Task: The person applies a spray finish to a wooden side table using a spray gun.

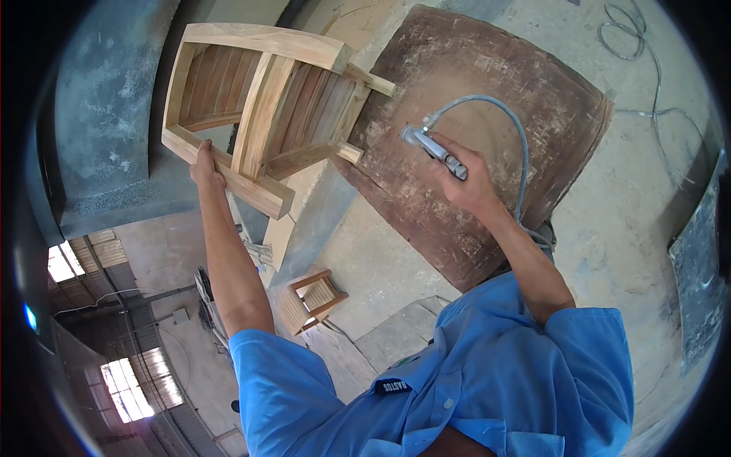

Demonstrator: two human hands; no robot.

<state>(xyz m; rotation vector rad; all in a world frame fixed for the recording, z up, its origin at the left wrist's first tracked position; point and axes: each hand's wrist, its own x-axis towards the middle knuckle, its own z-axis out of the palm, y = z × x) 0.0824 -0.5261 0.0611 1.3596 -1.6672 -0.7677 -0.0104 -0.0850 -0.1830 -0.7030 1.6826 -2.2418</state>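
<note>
My left hand (205,169) is closed around the lower rail of a pale wooden chair-like frame (255,122) with slatted panels. The frame is tilted at the upper left, its short leg ends pointing right. In my right hand (466,179) is a silver air gun (434,148), fingers wrapped round its dark-ended handle. A grey-blue hose (512,114) joins the gun near its round silver end and loops back past my right forearm. The gun is apart from the frame, over a brown worn mat-like surface (487,91).
A small slatted wooden stool (311,302) stands on the floor below. Blue-grey metal panels (110,114) are close on the left. More hose (653,99) lies on the concrete at right, near a dark sheet (700,266). Bright windows (128,388) show at lower left.
</note>
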